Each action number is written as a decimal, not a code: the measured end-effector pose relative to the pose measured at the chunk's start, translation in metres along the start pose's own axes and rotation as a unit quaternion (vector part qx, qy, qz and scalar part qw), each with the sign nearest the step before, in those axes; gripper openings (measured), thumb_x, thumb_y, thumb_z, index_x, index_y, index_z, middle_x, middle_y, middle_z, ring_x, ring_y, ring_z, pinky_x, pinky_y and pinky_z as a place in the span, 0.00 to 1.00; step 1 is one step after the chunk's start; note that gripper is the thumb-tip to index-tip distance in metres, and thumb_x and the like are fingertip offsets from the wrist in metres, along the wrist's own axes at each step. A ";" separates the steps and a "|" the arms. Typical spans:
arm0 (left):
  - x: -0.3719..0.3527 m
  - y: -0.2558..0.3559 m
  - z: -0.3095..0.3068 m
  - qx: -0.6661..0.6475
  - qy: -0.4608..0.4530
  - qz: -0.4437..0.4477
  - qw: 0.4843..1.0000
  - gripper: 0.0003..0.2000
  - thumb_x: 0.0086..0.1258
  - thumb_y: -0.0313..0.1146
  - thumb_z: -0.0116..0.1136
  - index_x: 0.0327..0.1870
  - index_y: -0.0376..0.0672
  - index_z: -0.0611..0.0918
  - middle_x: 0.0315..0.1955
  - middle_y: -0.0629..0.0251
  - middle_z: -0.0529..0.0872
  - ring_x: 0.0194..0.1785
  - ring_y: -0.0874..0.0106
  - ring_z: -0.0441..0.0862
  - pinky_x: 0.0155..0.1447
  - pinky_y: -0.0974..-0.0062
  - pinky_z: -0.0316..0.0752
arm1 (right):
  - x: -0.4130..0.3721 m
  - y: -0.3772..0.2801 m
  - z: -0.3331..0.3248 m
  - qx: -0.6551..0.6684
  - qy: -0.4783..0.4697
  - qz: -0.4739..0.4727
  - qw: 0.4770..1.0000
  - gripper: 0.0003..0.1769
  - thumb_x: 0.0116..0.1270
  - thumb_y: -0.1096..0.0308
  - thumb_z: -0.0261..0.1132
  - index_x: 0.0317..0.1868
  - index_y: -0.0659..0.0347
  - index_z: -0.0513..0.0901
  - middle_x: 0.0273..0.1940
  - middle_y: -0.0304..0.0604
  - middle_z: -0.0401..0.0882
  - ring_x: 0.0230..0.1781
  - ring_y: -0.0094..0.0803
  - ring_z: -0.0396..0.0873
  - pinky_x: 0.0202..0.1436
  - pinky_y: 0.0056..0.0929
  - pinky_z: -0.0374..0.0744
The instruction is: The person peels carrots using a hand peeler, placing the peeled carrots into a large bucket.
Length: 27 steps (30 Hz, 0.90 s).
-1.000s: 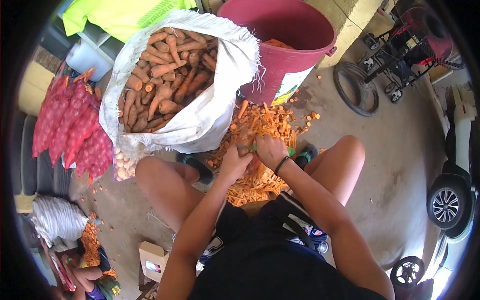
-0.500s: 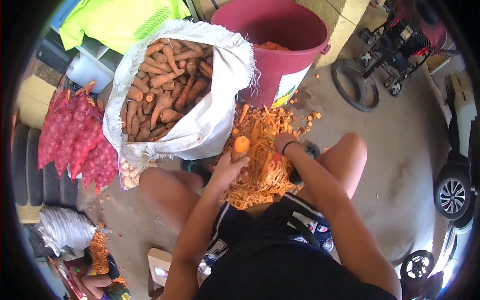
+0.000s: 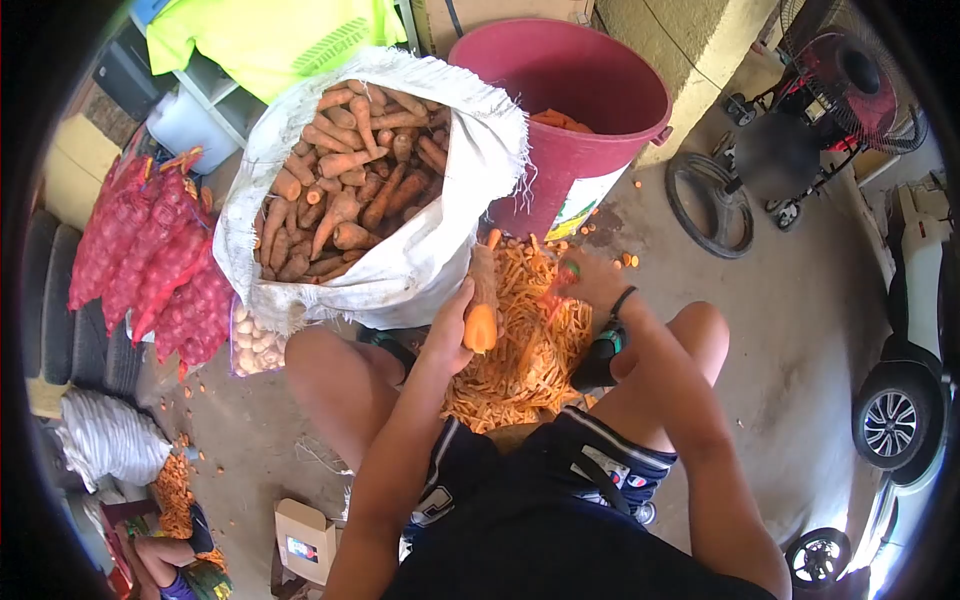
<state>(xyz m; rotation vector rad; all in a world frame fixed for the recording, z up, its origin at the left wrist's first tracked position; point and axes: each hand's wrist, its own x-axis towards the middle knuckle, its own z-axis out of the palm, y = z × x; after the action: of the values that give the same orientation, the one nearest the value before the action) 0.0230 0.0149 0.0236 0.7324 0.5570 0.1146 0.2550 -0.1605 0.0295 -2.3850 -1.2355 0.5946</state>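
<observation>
My left hand [image 3: 452,322] grips a carrot [image 3: 482,300] that points away from me, its near end peeled bright orange and its far end still brown. My right hand [image 3: 590,280] is out to the right over the heap of orange peelings [image 3: 525,345], closed on a small peeler with a green handle [image 3: 568,270]. The hand is apart from the carrot. A white sack [image 3: 420,250] full of unpeeled carrots [image 3: 350,180] stands just left of my hands. Behind it is a maroon bucket [image 3: 590,130] with peeled carrots inside.
Red mesh bags of onions [image 3: 150,260] lie at the left beside stacked tyres [image 3: 55,330]. A loose tyre [image 3: 708,205] and a fan [image 3: 850,90] are at the right, with a car [image 3: 900,420] beyond. Another seated person [image 3: 165,560] is at the lower left.
My right hand swept away from the carrot, forward and to the right, with the peeler. My left hand turned the carrot so its peeled end faces me.
</observation>
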 end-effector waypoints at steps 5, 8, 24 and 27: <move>-0.004 0.011 0.007 -0.011 -0.042 0.025 0.999 0.22 0.81 0.45 0.51 0.68 0.43 0.72 0.52 0.62 0.82 0.48 0.67 0.83 0.46 0.59 0.85 | -0.026 -0.041 -0.036 0.148 0.090 -0.078 0.982 0.32 0.52 0.52 0.83 0.51 0.60 0.82 0.41 0.46 0.84 0.41 0.36 0.83 0.46 0.37 0.80; -0.001 0.010 0.007 -0.016 -0.032 0.067 0.997 0.23 0.83 0.43 0.47 0.73 0.44 0.67 0.62 0.61 0.78 0.56 0.67 0.82 0.57 0.63 0.83 | -0.034 -0.052 0.002 0.214 0.157 -0.159 0.951 0.31 0.48 0.59 0.86 0.50 0.61 0.83 0.44 0.45 0.84 0.44 0.40 0.84 0.50 0.38 0.81; -0.024 0.002 0.017 0.142 -0.063 0.030 0.987 0.26 0.85 0.43 0.43 0.79 0.44 0.62 0.58 0.61 0.81 0.52 0.70 0.83 0.53 0.70 0.81 | -0.005 -0.025 -0.024 0.116 0.286 -0.146 0.940 0.27 0.52 0.61 0.84 0.49 0.63 0.84 0.46 0.47 0.86 0.45 0.42 0.86 0.51 0.36 0.82; -0.027 0.001 0.012 0.073 -0.081 0.036 0.993 0.26 0.85 0.46 0.42 0.77 0.43 0.64 0.55 0.59 0.83 0.50 0.70 0.84 0.52 0.70 0.82 | -0.003 -0.016 -0.030 0.157 0.290 -0.070 0.941 0.27 0.51 0.61 0.84 0.48 0.63 0.84 0.43 0.48 0.86 0.45 0.40 0.86 0.50 0.36 0.83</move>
<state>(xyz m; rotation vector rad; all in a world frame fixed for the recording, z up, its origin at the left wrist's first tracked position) 0.0060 0.0008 0.0436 0.8965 0.3863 0.0799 0.2589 -0.1590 0.0633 -1.9723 -0.9472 0.0212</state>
